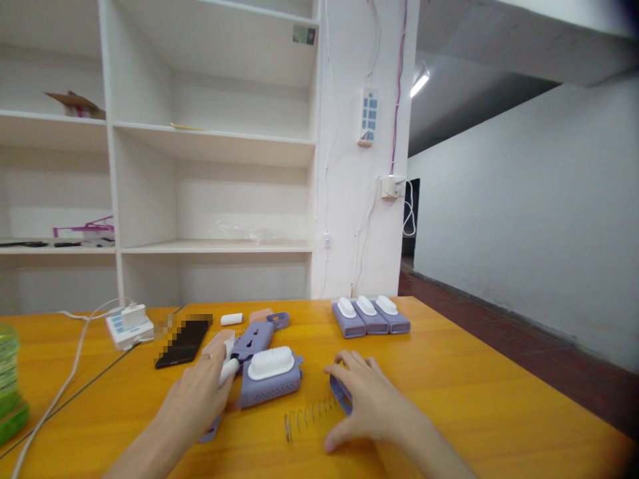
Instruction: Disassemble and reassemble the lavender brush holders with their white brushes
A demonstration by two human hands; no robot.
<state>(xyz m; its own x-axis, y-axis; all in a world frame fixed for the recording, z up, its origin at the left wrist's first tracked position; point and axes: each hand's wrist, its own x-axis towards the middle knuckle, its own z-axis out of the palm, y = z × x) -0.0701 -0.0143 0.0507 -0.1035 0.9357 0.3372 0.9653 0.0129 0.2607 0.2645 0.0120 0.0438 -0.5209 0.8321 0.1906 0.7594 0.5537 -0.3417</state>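
Observation:
My left hand (197, 386) reaches in among the parts at centre left. Its fingers are closed around a white rounded piece (228, 370); their far side is hidden. My right hand (369, 399) curls its fingers over a small purple frame (341, 394), which stands tilted under them, while the thumb is held apart. Just left of that frame a coil spring (308, 418) lies on the table. Between the hands sits a purple box-shaped body (272, 389) topped by a white bristled brush pad (271, 363). Behind it rests a flat purple plate with slots (253, 339).
Three purple bodies with white pads (367, 319) stand side by side at the back right. A white cylinder (231, 319), another purple frame (278, 320), a dark phone (184, 341), a power strip (130, 327) with cables and a green bottle (10, 382) are on the left.

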